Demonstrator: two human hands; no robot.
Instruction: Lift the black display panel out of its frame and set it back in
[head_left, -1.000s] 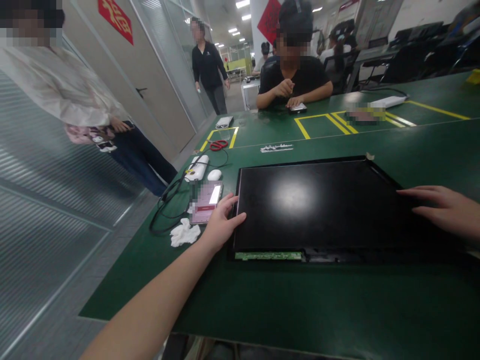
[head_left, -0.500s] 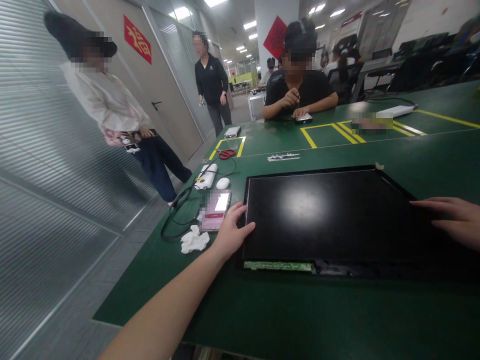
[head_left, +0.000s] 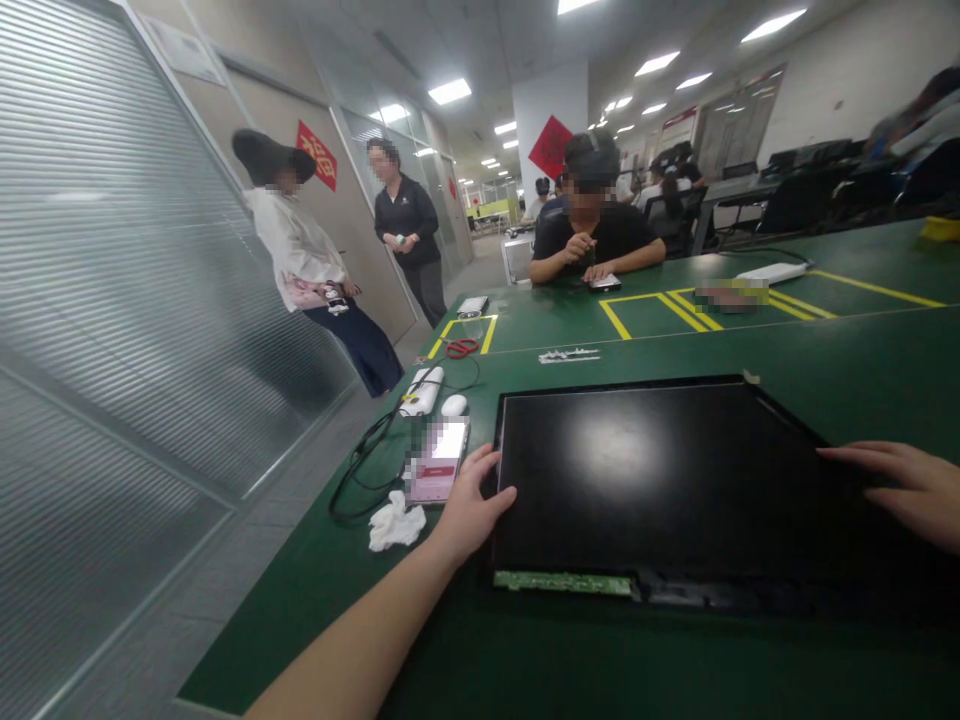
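A black display panel (head_left: 652, 490) lies face up on the green table, with a strip of green circuit board (head_left: 562, 582) showing along its near edge. My left hand (head_left: 474, 505) grips the panel's left edge, thumb over the front and fingers along the side. At the right edge, my right hand (head_left: 911, 490) holds the frame with long fingers outside and the thumb over the dark face. The panel's near right corner is lost in shadow. Beside my left hand lie a phone (head_left: 439, 470) with a lit screen and a crumpled tissue (head_left: 396, 522).
Left of the panel are a white mouse-like object (head_left: 454, 405), a white device (head_left: 421, 390) with black cable and red-handled scissors (head_left: 462, 348). White strips (head_left: 568, 355) lie behind it. A person (head_left: 600, 230) sits across the table; two others stand at left.
My view has tilted up, so the table and panel appear lower. Both hands keep their places on the panel. The standing person in black has brought their hands together.
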